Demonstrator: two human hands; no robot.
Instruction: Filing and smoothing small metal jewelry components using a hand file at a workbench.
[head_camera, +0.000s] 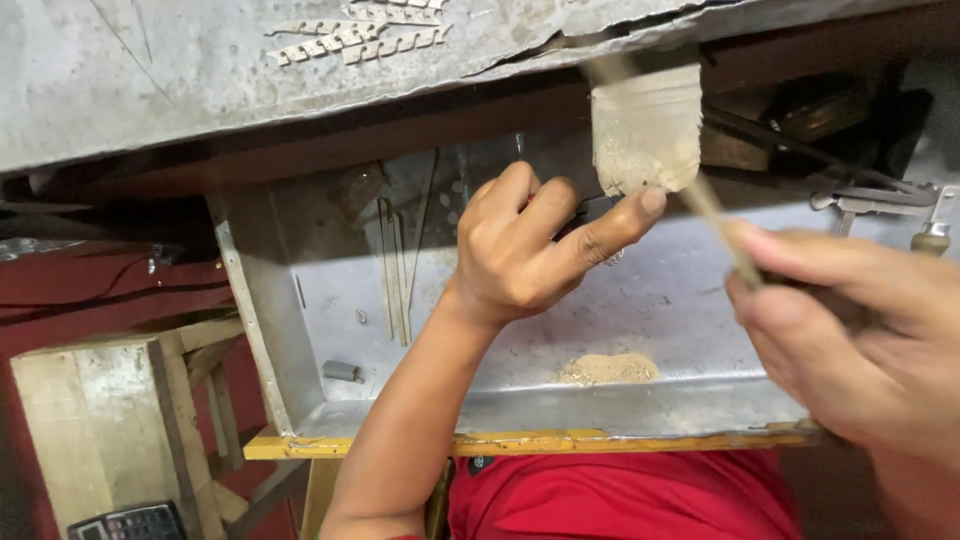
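Dusty bristles of the brush (645, 130) point up and away, handle slanting down-right into the right hand (850, 340), closed around it; left hand (530, 245) pinches something small, hidden.

Lit evenly by soft daylight from above; dull sheen on the metal tray (650, 300). Deep shadow under the bench top. Motion-blurred at the right hand (850, 330) and brush (645, 130); sharper at the left hand (530, 245).

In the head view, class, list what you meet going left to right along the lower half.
Calculator → wooden stool → small metal piece in the metal tray → pile of dust → right hand.
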